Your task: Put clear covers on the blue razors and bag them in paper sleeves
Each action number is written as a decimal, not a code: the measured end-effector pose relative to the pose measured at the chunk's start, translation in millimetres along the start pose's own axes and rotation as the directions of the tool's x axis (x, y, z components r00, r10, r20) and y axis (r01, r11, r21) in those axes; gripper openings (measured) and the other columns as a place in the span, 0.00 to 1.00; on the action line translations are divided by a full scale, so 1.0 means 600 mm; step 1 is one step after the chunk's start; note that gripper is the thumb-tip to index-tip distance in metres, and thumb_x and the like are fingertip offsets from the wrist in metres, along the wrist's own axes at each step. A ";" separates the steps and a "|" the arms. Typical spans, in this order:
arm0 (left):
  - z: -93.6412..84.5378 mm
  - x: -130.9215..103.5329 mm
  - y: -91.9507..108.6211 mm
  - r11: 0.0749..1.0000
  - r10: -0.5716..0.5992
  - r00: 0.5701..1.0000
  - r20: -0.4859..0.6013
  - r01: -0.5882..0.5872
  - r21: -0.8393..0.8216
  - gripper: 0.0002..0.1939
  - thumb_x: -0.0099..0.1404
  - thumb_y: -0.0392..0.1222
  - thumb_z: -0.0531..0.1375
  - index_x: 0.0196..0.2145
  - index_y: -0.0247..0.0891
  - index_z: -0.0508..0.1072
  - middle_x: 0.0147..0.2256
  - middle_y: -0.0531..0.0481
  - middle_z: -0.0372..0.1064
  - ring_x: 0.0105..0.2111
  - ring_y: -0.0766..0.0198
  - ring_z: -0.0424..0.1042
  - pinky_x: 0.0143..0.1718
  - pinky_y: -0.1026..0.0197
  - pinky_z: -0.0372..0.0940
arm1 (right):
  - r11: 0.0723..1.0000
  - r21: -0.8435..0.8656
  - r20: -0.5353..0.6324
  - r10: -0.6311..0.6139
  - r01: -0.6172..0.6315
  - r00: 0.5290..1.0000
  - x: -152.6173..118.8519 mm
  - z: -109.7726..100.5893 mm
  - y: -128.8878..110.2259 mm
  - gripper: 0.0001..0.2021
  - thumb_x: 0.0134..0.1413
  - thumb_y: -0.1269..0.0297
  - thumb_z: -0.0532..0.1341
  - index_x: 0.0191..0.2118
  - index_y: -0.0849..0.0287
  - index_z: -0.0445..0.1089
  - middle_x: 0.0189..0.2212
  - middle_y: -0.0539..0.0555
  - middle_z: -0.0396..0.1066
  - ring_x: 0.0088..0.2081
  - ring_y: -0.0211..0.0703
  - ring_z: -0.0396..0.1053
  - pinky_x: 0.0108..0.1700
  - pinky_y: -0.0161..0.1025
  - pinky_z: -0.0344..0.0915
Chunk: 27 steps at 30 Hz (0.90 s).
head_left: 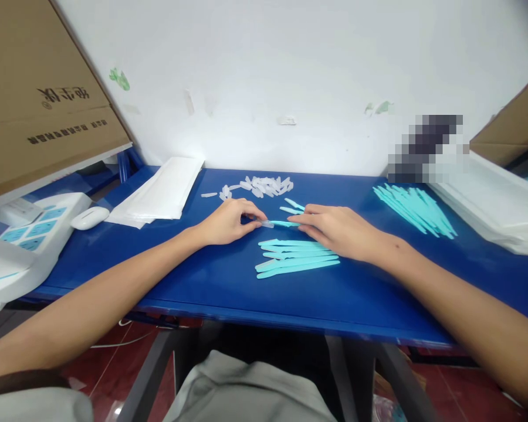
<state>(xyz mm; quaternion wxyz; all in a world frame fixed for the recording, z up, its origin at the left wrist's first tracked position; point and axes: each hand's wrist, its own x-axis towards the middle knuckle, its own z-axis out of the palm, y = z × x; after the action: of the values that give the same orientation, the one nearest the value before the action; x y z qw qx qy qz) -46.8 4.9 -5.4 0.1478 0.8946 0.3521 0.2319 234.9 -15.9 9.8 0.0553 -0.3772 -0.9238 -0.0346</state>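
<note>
Centre: our left hand (226, 221) and right hand (338, 230) meet over one teal stick (284, 223), closing the gap between them.
Near edge: bare blue table (202, 281) gives us open passage, save a row of teal sticks (297, 258) under our right hand.
Back: clear caps (259, 186) lie scattered before the wall.
Left: white sheets (162, 190), a mouse (89, 217) and a white machine (22, 246) block us.
Right: a teal pile (416, 210) and stacked white trays (493, 205) crowd the side.

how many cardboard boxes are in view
2: one cardboard box at the far left above the table, one cardboard box at the far right edge, only partly in frame.
</note>
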 end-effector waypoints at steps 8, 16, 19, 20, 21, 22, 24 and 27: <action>0.003 -0.001 -0.003 1.000 0.003 1.000 -0.012 -0.002 0.004 0.10 0.68 0.42 0.62 0.44 0.41 0.81 0.40 0.48 0.80 0.40 0.58 0.75 0.43 0.56 0.67 | 0.998 0.048 0.020 -0.031 0.030 0.999 -0.001 -0.005 -0.002 0.21 0.70 0.65 0.51 0.63 0.51 0.69 0.38 0.55 0.71 0.32 0.42 0.68 0.31 0.36 0.55; 0.004 0.000 -0.004 1.000 0.019 1.000 -0.017 -0.019 -0.007 0.10 0.69 0.42 0.61 0.44 0.41 0.81 0.41 0.47 0.80 0.41 0.58 0.76 0.43 0.55 0.68 | 0.998 0.052 0.009 -0.045 0.044 0.999 -0.002 -0.006 -0.004 0.21 0.69 0.67 0.50 0.62 0.52 0.70 0.38 0.56 0.71 0.32 0.41 0.68 0.31 0.36 0.56; 0.005 0.000 -0.003 1.000 0.009 1.000 -0.022 -0.009 -0.004 0.10 0.69 0.42 0.62 0.44 0.42 0.81 0.40 0.47 0.80 0.40 0.58 0.76 0.43 0.55 0.68 | 0.998 0.047 0.010 -0.051 0.050 0.999 -0.002 -0.006 -0.004 0.21 0.69 0.67 0.51 0.62 0.52 0.71 0.38 0.56 0.72 0.32 0.41 0.68 0.31 0.36 0.55; 0.005 0.000 -0.002 1.000 0.004 1.000 -0.026 -0.004 -0.008 0.09 0.68 0.42 0.62 0.43 0.42 0.82 0.40 0.47 0.80 0.40 0.58 0.76 0.43 0.55 0.69 | 0.998 0.041 0.012 -0.051 0.051 0.999 -0.002 -0.006 -0.005 0.21 0.69 0.67 0.51 0.62 0.52 0.71 0.38 0.56 0.72 0.32 0.41 0.68 0.31 0.36 0.55; 0.006 0.001 0.000 1.000 -0.004 0.999 -0.032 0.003 -0.018 0.09 0.68 0.41 0.62 0.43 0.42 0.82 0.40 0.48 0.80 0.40 0.58 0.76 0.42 0.55 0.69 | 0.998 0.035 0.016 -0.052 0.051 0.999 -0.002 -0.007 -0.006 0.21 0.69 0.68 0.51 0.62 0.51 0.71 0.38 0.56 0.72 0.31 0.40 0.68 0.31 0.36 0.55; 0.008 0.001 0.002 0.999 -0.015 0.999 -0.040 0.014 -0.040 0.08 0.67 0.41 0.63 0.42 0.41 0.82 0.40 0.48 0.80 0.39 0.59 0.76 0.42 0.56 0.69 | 0.998 0.028 0.021 -0.054 0.053 0.998 -0.001 -0.007 -0.008 0.22 0.69 0.68 0.51 0.62 0.51 0.71 0.39 0.56 0.72 0.31 0.40 0.68 0.30 0.36 0.54; 0.011 0.003 0.008 0.991 -0.056 0.997 -0.050 0.050 -0.126 0.07 0.65 0.40 0.65 0.40 0.39 0.82 0.38 0.48 0.81 0.37 0.60 0.77 0.41 0.57 0.70 | 0.998 0.015 0.027 -0.061 0.061 0.998 0.001 -0.006 -0.013 0.22 0.68 0.69 0.51 0.62 0.51 0.70 0.39 0.56 0.72 0.30 0.40 0.68 0.30 0.36 0.54; 0.018 0.007 0.017 0.958 -0.120 0.992 -0.037 0.105 -0.266 0.05 0.62 0.38 0.67 0.37 0.37 0.81 0.34 0.48 0.80 0.34 0.62 0.78 0.39 0.60 0.72 | 0.998 -0.003 0.014 -0.065 0.065 0.998 0.006 -0.001 -0.020 0.22 0.68 0.70 0.51 0.62 0.52 0.71 0.39 0.56 0.71 0.30 0.40 0.68 0.29 0.36 0.54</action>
<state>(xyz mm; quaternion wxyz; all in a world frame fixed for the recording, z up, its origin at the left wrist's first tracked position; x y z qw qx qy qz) -32.7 -0.5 -8.7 0.2688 0.8392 0.3723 0.2914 224.2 -22.0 10.3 0.0472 -0.3474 -0.9359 -0.0352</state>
